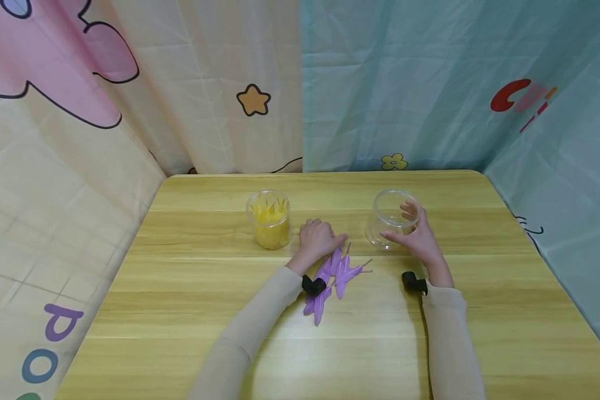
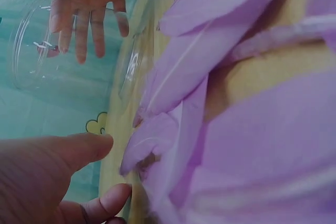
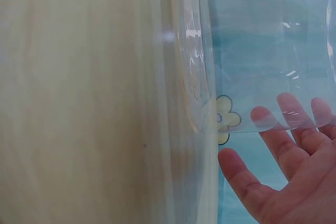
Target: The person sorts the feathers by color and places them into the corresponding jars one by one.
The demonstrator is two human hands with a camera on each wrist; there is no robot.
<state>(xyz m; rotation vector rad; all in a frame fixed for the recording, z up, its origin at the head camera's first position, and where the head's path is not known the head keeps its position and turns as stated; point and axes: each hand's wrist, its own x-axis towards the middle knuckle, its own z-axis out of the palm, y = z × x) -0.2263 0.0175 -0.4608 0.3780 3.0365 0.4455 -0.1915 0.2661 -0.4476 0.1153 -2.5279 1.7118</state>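
Note:
Purple feathers (image 1: 347,273) lie in a loose heap on the table, their quills pointing several ways. Over the far end of the heap is my left hand (image 1: 316,240). The left wrist view shows its thumb (image 2: 84,150) apart from the bent fingers beside the feathers, with nothing between them. A clear plastic jar (image 1: 387,222) stands upright to the right, nothing visible inside. My right hand (image 1: 420,236) is at its right side, thumb in front. In the right wrist view, spread fingers (image 3: 283,148) lie along the jar wall; how firmly they touch cannot be seen.
A second clear jar (image 1: 271,222), filled with yellow feathers, quills up, stands left of my left hand. Both jars are on the wooden table (image 1: 180,311). Printed curtains (image 1: 220,55) hang behind the table's far edge and at both sides.

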